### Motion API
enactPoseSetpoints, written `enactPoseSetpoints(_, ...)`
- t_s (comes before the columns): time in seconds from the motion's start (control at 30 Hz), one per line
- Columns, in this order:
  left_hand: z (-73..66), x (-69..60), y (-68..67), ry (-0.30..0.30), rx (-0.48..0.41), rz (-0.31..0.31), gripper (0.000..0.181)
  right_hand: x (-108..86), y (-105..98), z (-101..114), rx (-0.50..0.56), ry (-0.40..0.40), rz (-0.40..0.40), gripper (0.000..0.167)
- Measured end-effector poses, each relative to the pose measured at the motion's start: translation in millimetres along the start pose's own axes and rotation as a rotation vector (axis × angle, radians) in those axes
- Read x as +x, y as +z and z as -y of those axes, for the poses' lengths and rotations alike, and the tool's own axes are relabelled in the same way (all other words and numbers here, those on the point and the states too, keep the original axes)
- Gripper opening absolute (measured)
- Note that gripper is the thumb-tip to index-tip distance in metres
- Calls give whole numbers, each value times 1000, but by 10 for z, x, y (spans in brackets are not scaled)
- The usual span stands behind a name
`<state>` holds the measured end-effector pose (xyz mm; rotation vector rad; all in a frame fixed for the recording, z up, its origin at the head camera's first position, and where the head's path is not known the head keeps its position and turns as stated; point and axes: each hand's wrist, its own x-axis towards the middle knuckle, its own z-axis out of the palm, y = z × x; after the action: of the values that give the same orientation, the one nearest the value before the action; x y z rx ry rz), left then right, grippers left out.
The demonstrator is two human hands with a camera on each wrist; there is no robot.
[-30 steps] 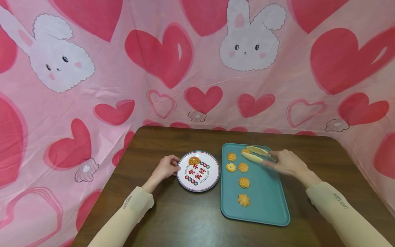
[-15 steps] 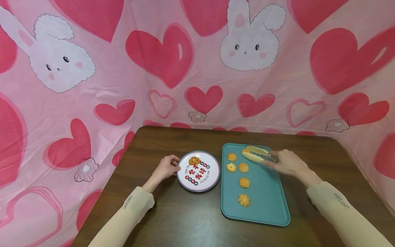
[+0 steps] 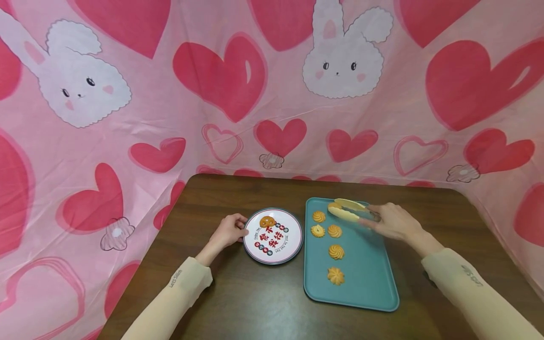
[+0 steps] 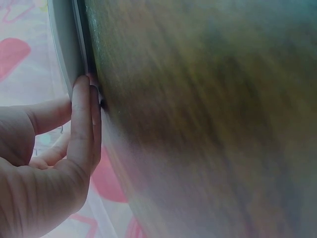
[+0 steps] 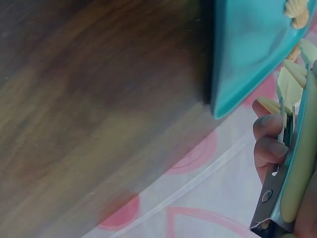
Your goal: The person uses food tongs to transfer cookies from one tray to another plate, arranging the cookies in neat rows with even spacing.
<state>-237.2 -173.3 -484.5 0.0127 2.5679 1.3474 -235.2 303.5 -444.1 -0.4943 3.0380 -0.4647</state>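
Note:
My left hand (image 3: 230, 230) holds a round white plate (image 3: 280, 252) by its left rim, thumb and fingers on either side of the edge in the left wrist view. One pretzel-shaped cookie (image 3: 267, 221) lies on the plate. In my right hand (image 3: 396, 222) are cream-tipped tongs (image 3: 343, 215), reaching over the far end of a teal tray (image 3: 365, 278). Between the tong tips sits a partly hidden cookie (image 3: 334, 206); whether it touches the tray I cannot tell. The right wrist view shows the fingers curled round the tongs' handle (image 5: 299, 163).
Several swirled cookies rest on the tray's left side, among them a flower-shaped one (image 3: 335, 276) nearest me. The tray stands just right of the plate on a dark wooden table (image 3: 250, 302). A pink heart-patterned cloth (image 3: 289, 104) hangs behind and beside the table.
The tongs and the cookie between their tips have shifted slightly left over the tray. My left hand and the plate stay where they were.

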Motion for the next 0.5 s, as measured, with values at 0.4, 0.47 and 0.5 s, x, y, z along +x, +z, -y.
enactPoseSetpoints(0.4,-6,-5,-6,-3,9,-5,31,132,-58,369,17,-119,-32,70)
enactPoseSetpoints(0.47,-7,-3,-6,-6,8,-6,32,156,-51,420,18,-140,-35,69)
enactPoseSetpoints(0.5,-9,-3,-5,-6,9,-5,32,167,-44,446,18,-150,-39,68)
